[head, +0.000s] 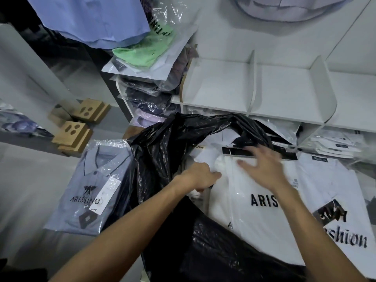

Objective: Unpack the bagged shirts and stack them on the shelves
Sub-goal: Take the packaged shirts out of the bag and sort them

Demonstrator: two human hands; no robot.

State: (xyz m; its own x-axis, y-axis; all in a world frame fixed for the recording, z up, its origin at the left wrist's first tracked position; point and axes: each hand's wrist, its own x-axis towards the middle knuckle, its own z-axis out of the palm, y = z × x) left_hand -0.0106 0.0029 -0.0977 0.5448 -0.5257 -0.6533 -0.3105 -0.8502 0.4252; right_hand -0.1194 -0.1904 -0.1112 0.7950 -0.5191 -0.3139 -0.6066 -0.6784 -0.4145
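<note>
My left hand [200, 176] is curled around the edge of a white bagged shirt [262, 218] at the mouth of the black plastic sack [162, 151]; the fingers are folded over the packet's left edge. My right hand [264, 169] is spread, fingers straight and slightly blurred, lying over the top of the same packet, which shows the letters "ARIS". Whether the palm presses the plastic or sits just above it I cannot tell.

The sack lies open across the middle of the floor [30, 190], a pale grey surface. A second white packet [341, 210] printed with "shion" lies just to the right, touching the first. To the left of the sack rests a blue bagged polo [91, 186] marked "ARISTINO", with a hang tag inside the clear wrap.

Ahead stands a white shelf unit [254, 88] with upright dividers; the upper compartments facing me are bare white board. The lower compartment on the right holds folded white packets [333, 143]. Left of the unit, a leaning pile of bagged shirts [146, 78] rises in clear plastic, dark ones below and a green one near the top, under a hanging blue garment [91, 19]. Farther left, two wooden blocks [79, 123] with dark cut-outs sit by the wall.
</note>
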